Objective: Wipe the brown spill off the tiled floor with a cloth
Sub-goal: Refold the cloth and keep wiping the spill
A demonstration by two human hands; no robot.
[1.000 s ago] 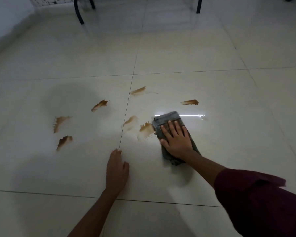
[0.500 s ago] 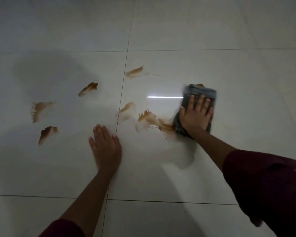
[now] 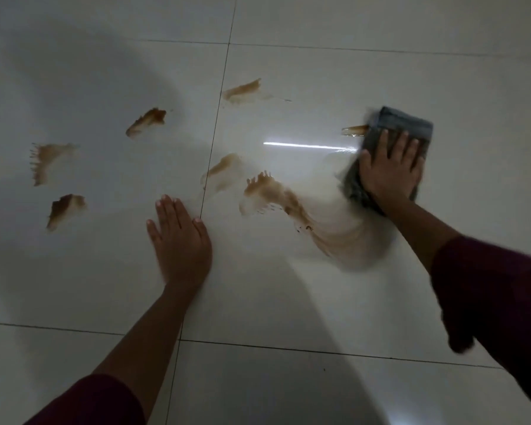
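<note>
Cloth (image 3: 396,125), grey and folded, lies flat on the pale tiled floor (image 3: 319,286) at the right of the view, and the right hand (image 3: 391,171) presses down on it with straight, spread fingers, palm over its near half, so that only its far edge and its left side show. Nothing is curled round the cloth; the hand simply bears on it from above. A small brown streak (image 3: 353,131) touches the cloth's far left corner. From under the cloth a smeared brown trail (image 3: 334,234) curves back toward a splash with finger-like drips (image 3: 262,187) near the middle of the tile. The left hand (image 3: 180,237) rests flat on the floor with its fingers straight and together, holding nothing, just left of a grout line (image 3: 210,161). Further brown patches lie unwiped: one straddling that grout line (image 3: 224,167), one beyond it (image 3: 242,90), and four on the left tile (image 3: 147,121) (image 3: 48,157) (image 3: 65,208). A thin bright reflection (image 3: 307,145) crosses the floor between the patches and the cloth. Both arms wear dark maroon sleeves (image 3: 497,302).
</note>
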